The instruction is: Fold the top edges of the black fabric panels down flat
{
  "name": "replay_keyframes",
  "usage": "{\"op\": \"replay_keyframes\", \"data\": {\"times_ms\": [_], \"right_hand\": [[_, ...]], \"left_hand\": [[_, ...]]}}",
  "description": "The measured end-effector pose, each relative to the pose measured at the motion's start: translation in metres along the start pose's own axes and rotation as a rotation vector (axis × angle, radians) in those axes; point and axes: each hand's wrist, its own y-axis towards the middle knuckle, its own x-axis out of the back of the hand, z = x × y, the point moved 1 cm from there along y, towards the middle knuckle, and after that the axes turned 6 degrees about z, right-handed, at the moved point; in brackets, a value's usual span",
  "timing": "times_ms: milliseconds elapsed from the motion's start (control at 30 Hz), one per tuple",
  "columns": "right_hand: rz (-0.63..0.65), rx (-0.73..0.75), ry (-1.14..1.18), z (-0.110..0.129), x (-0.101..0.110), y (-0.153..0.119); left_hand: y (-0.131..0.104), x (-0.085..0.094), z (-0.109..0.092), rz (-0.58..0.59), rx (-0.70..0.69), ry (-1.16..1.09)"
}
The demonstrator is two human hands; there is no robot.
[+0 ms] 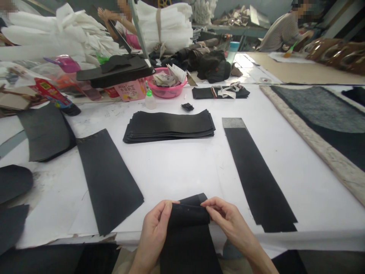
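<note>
Left of the black stack (171,123), which lies mid-table, are three dark pieces near the table's edge: one curved piece (47,131), one rounded piece (14,183) and one cut-off piece (13,226). Between them and the stack's near left lies one black panel (110,182), slanting. Behind the stack, to its left, stands one small bottle (149,99) with a green cap, just beside one pink basket (168,90) of scraps.

Nearer the person than the stack, two bare hands hold one folded black piece (189,243), its upper end turned over and its lower part hanging toward the lap. The left hand (155,228) grasps the fold's left end, thumb on top; the right hand (228,219) pinches the fold's right end between thumb and fingertips.

Behind the stack, to its right, are one small black scrap (187,107) and one dark bundle (199,93) with pale scraps on it. Right of the stack, one long black strip shape (256,171) runs toward the near edge, with one grey end band (233,122); its layers cannot be counted. Far behind, to the right, one person (281,32) leans over another surface.
</note>
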Motion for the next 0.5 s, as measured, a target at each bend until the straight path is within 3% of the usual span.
{"op": "replay_keyframes", "data": {"times_ms": [233, 500], "right_hand": [[-0.008, -0.01, -0.036, -0.002, 0.0, -0.002], [-0.021, 0.069, -0.216, 0.012, -0.01, 0.001]], "left_hand": [[-0.001, 0.001, 0.003, 0.003, 0.019, -0.009], [-0.003, -0.004, -0.007, 0.008, -0.082, 0.077]]}}
